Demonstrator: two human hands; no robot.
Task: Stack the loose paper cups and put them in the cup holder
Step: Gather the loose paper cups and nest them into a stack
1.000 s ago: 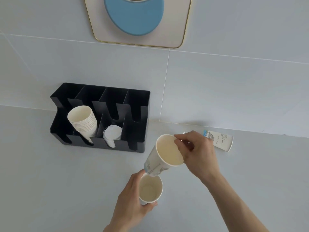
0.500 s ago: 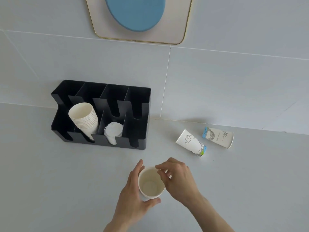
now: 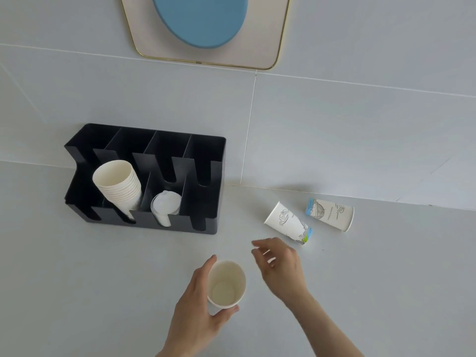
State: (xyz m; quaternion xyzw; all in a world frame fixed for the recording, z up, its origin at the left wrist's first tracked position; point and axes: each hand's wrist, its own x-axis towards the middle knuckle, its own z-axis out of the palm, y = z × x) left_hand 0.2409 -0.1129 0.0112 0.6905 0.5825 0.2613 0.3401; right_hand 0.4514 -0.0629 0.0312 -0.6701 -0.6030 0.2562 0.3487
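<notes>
A: Far left, the cup holder [image 3: 203, 202] sits against the wall. A stack of cups [image 3: 119, 188] leans in one front slot, lids [image 3: 164, 206] in the next.

B: Centre, our left hand [image 3: 198, 305] wraps the upright cup [image 3: 225, 286] on the counter [image 3: 77, 292]. A second ago we held another above it; that one has gone inside, so it's a nested pair now.

A: Our right hand [image 3: 279, 264] has let go. Fingers loosely spread, empty, drifting right.

B: Toward the two loose cups lying on their sides: the near cup [image 3: 287, 222] just beyond the fingertips, the far cup [image 3: 331, 213] close by the wall. We judge both are left to stack.
</notes>
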